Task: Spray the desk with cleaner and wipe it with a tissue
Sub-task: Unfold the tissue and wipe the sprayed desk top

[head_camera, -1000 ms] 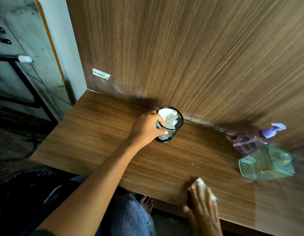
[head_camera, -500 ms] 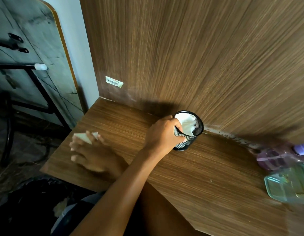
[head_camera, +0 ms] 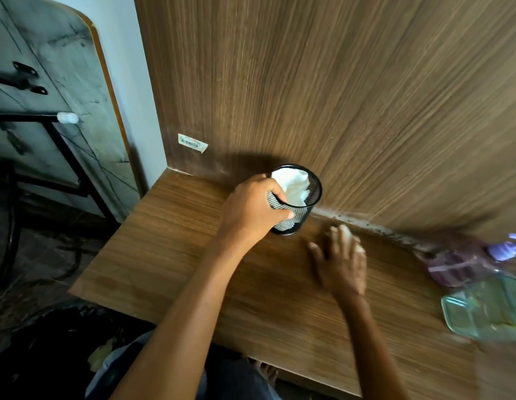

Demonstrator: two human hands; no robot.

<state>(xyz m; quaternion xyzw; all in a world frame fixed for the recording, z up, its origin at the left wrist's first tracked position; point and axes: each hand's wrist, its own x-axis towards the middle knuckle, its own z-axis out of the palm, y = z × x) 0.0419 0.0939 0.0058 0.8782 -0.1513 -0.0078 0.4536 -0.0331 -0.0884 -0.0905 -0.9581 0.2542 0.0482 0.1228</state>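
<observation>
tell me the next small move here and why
Probably lift the mesh cup with the left hand that grips it: the right hand presses the tissue flat on the desk right beside its base, so the spot underneath looks next to wipe.

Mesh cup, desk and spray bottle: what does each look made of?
The mesh cup looks like black wire mesh, probably coated metal with a matte finish: a fine see-through grid under a solid rim. The desk looks like wood-grain laminate board with a low sheen and straight, even streaks. The spray bottle seems to be translucent purple plastic, though it is blurred.
</observation>
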